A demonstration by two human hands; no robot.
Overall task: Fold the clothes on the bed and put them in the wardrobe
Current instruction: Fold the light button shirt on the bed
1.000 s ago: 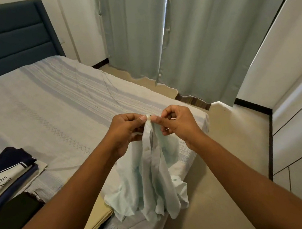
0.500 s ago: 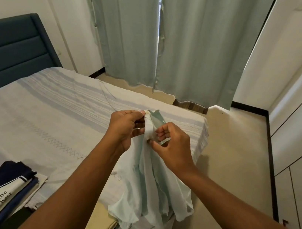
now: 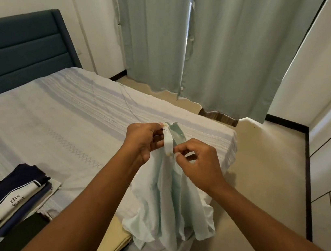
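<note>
The bed carries one pale shirt, which hangs over its near right corner as it did a second ago. It also carries one folded navy stack at its left edge, and one black cloth and one yellow cloth by its near edge. Two hands hold the shirt: the left hand still pinches the top of the white button strip, while the right hand, level with the left a second ago, now pinches the strip lower down, at a button.
</note>
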